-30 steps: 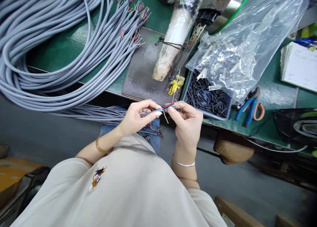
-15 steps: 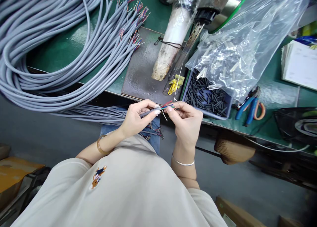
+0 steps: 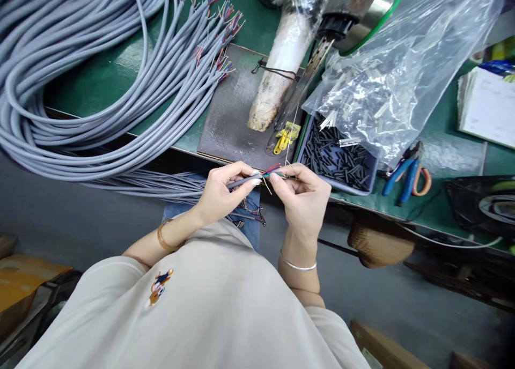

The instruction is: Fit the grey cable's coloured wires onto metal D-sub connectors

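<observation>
Between thumb and fingers, my left hand [image 3: 226, 191] pinches a grey cable [image 3: 240, 182] close to its stripped end. Fine coloured wires [image 3: 272, 170], red, blue, green and white among them, fan out of that end toward the right. My right hand [image 3: 302, 197] is closed on these wires, thumb against forefinger; which strands it grips is hidden by the fingers. A thin white strand rises from the right fingertips, and a pale one hangs down between the hands. Both hands are just in front of the bench edge, above my lap.
Many grey cables [image 3: 120, 144] with stripped ends lie coiled at left. Ahead is a dark metal plate [image 3: 229, 117] with a wrapped white tube [image 3: 273, 63] and yellow pieces [image 3: 285, 139]. Right stand a bin [image 3: 372, 178] of black sleeves, a plastic bag [image 3: 426, 52] and blue-handled pliers [image 3: 409, 178].
My right hand has shifted very slightly to the right, and the wires at its fingertips have moved a little. My left hand keeps its hold on the cable.
</observation>
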Demonstrator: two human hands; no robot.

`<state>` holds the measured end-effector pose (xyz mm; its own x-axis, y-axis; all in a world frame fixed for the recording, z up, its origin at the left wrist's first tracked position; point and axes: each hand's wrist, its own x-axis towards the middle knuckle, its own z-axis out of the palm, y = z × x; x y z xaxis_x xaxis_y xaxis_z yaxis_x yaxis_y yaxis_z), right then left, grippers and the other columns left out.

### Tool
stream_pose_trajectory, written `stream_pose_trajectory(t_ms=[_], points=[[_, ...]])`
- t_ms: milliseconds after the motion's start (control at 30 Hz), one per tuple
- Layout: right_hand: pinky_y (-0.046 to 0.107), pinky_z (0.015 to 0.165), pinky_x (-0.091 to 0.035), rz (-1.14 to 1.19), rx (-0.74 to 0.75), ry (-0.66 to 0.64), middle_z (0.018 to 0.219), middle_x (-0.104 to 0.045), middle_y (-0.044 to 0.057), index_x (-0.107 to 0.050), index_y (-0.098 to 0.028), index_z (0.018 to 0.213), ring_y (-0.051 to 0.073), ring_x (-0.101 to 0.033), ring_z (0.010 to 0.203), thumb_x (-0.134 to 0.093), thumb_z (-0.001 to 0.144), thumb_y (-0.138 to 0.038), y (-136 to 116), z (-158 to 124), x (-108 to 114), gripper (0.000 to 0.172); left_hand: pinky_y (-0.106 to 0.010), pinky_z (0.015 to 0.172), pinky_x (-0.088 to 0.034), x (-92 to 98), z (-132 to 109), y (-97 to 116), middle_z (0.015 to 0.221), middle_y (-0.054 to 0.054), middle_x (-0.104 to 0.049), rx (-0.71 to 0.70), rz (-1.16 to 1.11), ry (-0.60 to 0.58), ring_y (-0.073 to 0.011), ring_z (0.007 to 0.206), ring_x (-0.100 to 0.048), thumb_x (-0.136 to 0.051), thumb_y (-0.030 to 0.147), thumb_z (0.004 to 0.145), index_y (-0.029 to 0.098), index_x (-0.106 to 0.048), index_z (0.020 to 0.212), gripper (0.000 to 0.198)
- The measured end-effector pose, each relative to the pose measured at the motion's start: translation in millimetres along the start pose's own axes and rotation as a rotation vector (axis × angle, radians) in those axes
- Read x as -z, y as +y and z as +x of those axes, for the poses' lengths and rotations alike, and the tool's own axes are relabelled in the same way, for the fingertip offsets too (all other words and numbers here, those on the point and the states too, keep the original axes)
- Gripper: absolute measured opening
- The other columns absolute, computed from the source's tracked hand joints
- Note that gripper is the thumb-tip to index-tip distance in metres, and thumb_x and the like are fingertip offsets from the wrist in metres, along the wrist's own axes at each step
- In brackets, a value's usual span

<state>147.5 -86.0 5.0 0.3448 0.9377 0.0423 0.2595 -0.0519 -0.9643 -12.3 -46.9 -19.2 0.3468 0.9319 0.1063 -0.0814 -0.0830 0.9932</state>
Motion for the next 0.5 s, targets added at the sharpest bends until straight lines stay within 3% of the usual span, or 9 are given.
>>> stream_pose_trajectory(t_ms=[100, 333, 500], points=[[0.024, 0.045, -0.017, 0.002, -0.005, 0.0, 0.069, -0.057, -0.003, -0.073, -0.019, 0.078, 0.003, -0.029, 0.049, -0.076, 0.08, -0.03, 0.3, 0.2, 0.6, 0.012, -0.02, 0.071, -0.054, 1.1, -0.6, 0.0, 0.086, -0.006, -0.076, -0.049, 0.034, -0.001, -0.0117, 0.076, -0.069, -0.07, 0.025, 0.089, 0.013, -0.072, 0.089, 0.012], [0.023, 0.046, -0.027, -0.037, 0.013, 0.019, 0.071, -0.062, 0.0, -0.073, -0.019, 0.075, 0.007, -0.042, 0.055, -0.079, 0.079, -0.033, -1.2, -1.3, 2.6, 0.015, -0.021, 0.065, -0.052, 1.1, -1.9, -1.6, 0.081, -0.005, -0.075, -0.225, 0.179, -0.001, -0.0114, 0.07, -0.066, -0.067, 0.022, 0.093, 0.013, -0.074, 0.091, 0.011], [0.023, 0.046, -0.02, -0.027, 0.011, 0.011, 0.069, -0.059, -0.002, -0.073, -0.019, 0.077, 0.004, -0.033, 0.05, -0.076, 0.08, -0.03, 0.5, -3.0, 2.1, 0.012, -0.019, 0.064, -0.053, -2.6, -2.3, -6.4, 0.085, -0.006, -0.078, -0.484, 0.345, 0.111, -0.0102, 0.071, -0.068, -0.064, 0.012, 0.093, 0.013, -0.073, 0.096, 0.009]])
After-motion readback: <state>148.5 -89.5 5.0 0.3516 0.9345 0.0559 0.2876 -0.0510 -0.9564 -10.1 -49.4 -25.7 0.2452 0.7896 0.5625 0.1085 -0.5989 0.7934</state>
